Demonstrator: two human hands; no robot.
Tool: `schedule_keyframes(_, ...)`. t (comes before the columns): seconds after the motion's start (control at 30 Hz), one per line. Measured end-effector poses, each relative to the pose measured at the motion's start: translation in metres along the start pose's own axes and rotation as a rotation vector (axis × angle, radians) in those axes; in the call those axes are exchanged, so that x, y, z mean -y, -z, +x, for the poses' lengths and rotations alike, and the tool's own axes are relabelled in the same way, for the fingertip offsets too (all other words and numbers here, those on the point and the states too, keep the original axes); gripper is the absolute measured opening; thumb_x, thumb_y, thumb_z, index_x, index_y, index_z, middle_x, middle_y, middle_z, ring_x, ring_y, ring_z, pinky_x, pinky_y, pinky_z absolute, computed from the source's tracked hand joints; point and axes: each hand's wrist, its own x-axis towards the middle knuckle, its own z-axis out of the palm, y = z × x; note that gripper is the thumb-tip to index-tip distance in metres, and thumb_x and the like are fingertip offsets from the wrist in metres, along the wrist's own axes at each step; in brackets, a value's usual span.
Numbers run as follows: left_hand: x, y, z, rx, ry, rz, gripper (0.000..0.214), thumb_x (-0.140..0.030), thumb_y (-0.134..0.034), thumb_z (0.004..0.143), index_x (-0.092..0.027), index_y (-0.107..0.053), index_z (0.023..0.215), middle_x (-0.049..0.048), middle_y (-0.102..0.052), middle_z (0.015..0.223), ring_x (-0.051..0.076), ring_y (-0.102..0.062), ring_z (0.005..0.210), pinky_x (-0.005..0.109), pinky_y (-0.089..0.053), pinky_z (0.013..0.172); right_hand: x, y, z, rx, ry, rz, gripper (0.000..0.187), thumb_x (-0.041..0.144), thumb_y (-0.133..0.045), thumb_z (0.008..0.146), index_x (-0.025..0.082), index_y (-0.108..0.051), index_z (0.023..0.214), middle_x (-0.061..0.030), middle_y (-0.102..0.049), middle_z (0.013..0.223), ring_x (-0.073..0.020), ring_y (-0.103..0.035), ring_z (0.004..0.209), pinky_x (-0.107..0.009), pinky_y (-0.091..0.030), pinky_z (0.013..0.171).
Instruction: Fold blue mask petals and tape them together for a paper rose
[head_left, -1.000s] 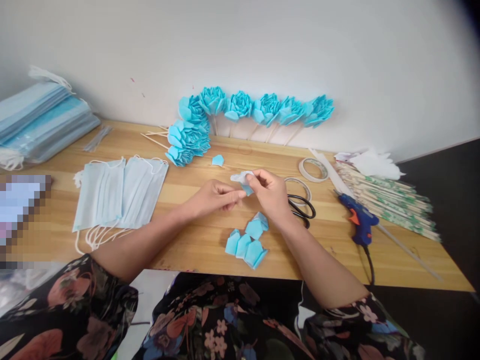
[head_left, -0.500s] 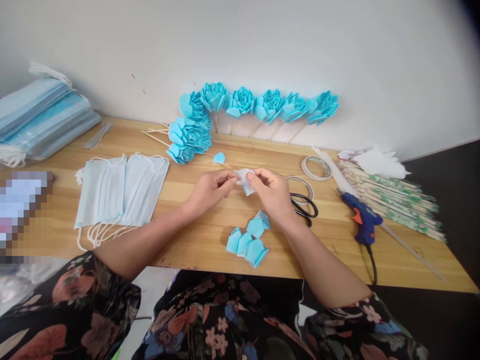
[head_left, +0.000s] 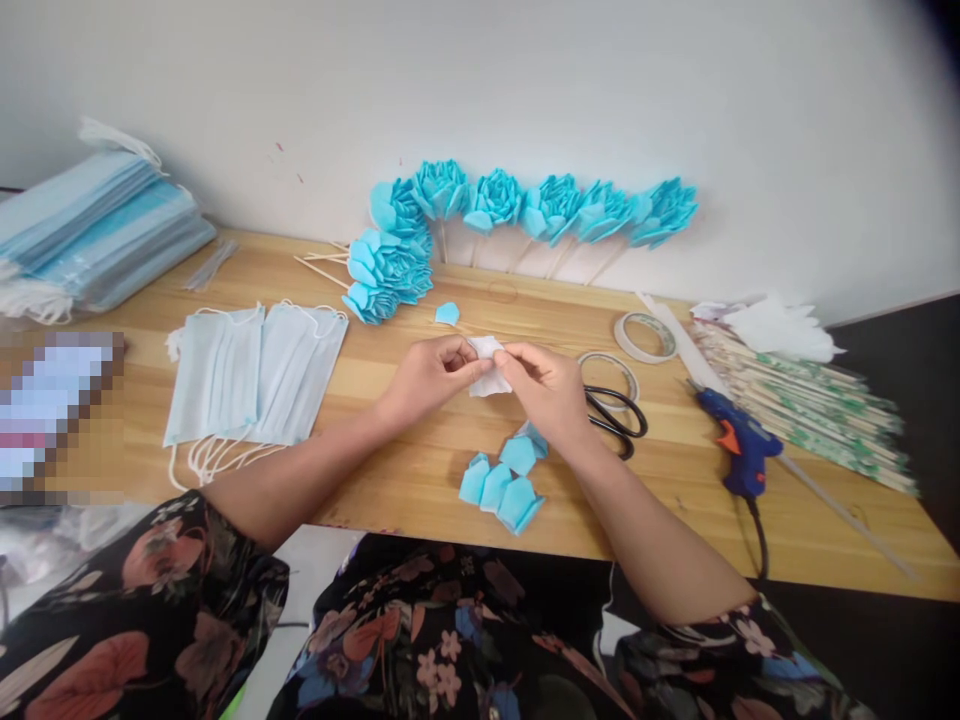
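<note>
My left hand (head_left: pixel 431 375) and my right hand (head_left: pixel 546 385) meet above the middle of the wooden table (head_left: pixel 420 470). Both pinch a small pale piece of mask fabric (head_left: pixel 487 370) between thumb and fingers, its white side showing. Just below my right wrist lies a little heap of folded blue petals (head_left: pixel 504 480). One loose blue petal (head_left: pixel 448 313) rests behind my hands. Finished blue flowers (head_left: pixel 525 205) on sticks lean against the wall, and more flowers (head_left: pixel 390 270) lie flat to their left.
Flat face masks (head_left: pixel 251 375) lie at the left, a tall mask stack (head_left: pixel 97 235) at the far left. Black scissors (head_left: pixel 615 415), two tape rolls (head_left: pixel 641 335), a blue glue gun (head_left: pixel 739 445) and wrapped sticks (head_left: pixel 810 400) sit at the right.
My left hand has come up to join the right on the fabric piece, which now shows its white side. The view has shifted slightly left and down.
</note>
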Motion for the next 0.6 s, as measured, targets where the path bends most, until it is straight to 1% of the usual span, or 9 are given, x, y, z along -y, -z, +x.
schedule_keyframes(0.1,0.001,0.0,0.0,0.002,-0.004,0.004,0.024,-0.038,-0.062,0.081,-0.017,-0.056,0.07,0.0002,-0.058,0.068,0.012,-0.049,0.064,0.024,-0.036,0.059,0.001,-0.001,-0.001,-0.012,0.023,-0.03,0.021,0.036,-0.062,0.089,0.021,-0.076,0.086,0.0004,-0.073,0.077,-0.0147,-0.063,0.068,-0.026,-0.047,0.063)
schedule_keyframes(0.23,0.003,0.0,0.001,0.013,-0.005,0.006,0.02,-0.034,-0.058,0.081,-0.017,-0.056,0.072,-0.001,-0.054,0.066,0.012,-0.048,0.063,0.025,-0.035,0.059,0.0,-0.001,0.0,-0.029,0.014,-0.028,0.02,0.036,-0.063,0.088,0.021,-0.077,0.085,0.0003,-0.072,0.074,-0.0153,-0.062,0.068,-0.027,-0.047,0.063)
schedule_keyframes(0.37,0.003,0.001,0.002,0.008,0.016,-0.012,0.02,-0.033,-0.057,0.08,-0.018,-0.051,0.068,-0.0022,-0.051,0.063,0.011,-0.045,0.059,0.024,-0.033,0.056,-0.006,0.001,0.004,-0.048,-0.068,0.08,0.021,0.039,-0.065,0.087,0.021,-0.076,0.083,0.001,-0.069,0.07,-0.0142,-0.058,0.064,-0.027,-0.045,0.061)
schedule_keyframes(0.5,-0.001,0.002,0.002,0.007,0.027,-0.027,0.022,-0.032,-0.059,0.079,-0.019,-0.048,0.065,-0.0029,-0.051,0.06,0.01,-0.043,0.056,0.024,-0.031,0.054,-0.015,0.0,0.007,-0.083,-0.178,0.226,0.023,0.043,-0.069,0.084,0.021,-0.077,0.085,0.0007,-0.07,0.074,-0.0139,-0.058,0.065,-0.026,-0.046,0.063)
schedule_keyframes(0.6,-0.004,0.004,0.001,0.017,0.027,-0.028,0.024,-0.032,-0.06,0.082,-0.019,-0.049,0.065,-0.003,-0.051,0.059,0.01,-0.044,0.056,0.024,-0.032,0.054,-0.018,0.0,0.008,-0.094,-0.207,0.256,0.023,0.044,-0.07,0.083,0.021,-0.077,0.085,0.0006,-0.07,0.075,-0.0138,-0.058,0.066,-0.026,-0.047,0.064)
